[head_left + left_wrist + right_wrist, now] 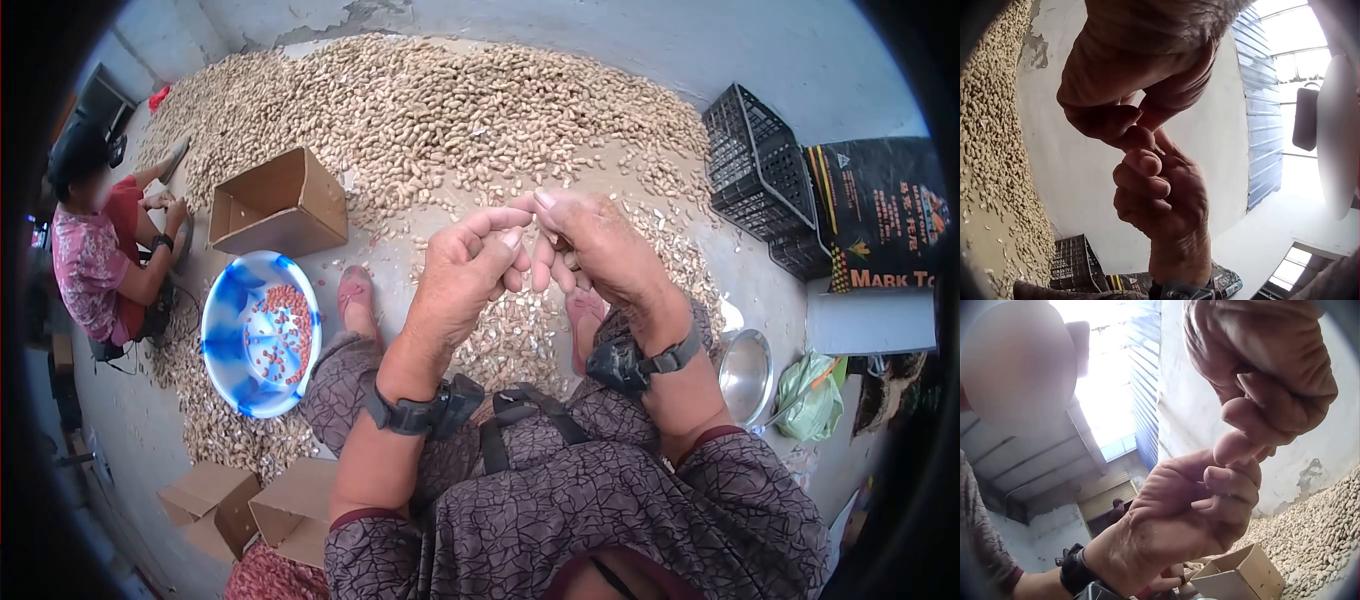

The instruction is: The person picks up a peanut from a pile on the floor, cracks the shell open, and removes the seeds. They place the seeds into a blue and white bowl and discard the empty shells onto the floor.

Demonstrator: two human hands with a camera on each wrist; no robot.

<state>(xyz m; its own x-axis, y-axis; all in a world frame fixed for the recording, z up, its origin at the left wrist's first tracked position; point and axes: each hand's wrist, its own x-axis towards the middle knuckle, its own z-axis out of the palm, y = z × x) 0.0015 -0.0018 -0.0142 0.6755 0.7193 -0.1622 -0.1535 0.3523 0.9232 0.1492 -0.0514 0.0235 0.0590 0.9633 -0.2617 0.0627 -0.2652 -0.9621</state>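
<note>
In front of the chest, my left hand (465, 265) and right hand (605, 245) meet at their fingertips. The left index finger reaches across to the right thumb, while the other left fingers curl inward. Bent fingers on the right hand (1169, 200) also show in the left wrist view, and the left hand (1191, 512) appears in the right wrist view. I cannot tell whether anything is pinched where the tips meet, since the fingers cover it. Beneath the hands, peanut shells (510, 345) lie on the floor between the feet.
A big heap of unshelled peanuts (450, 110) spreads along the wall. At left are a cardboard box (280, 240), a blue-and-white basin (222, 335) with reddish peanut kernels (290, 315), and a seated person (105, 260). Black crates (760, 180) and a metal bowl (745, 375) stand at right.
</note>
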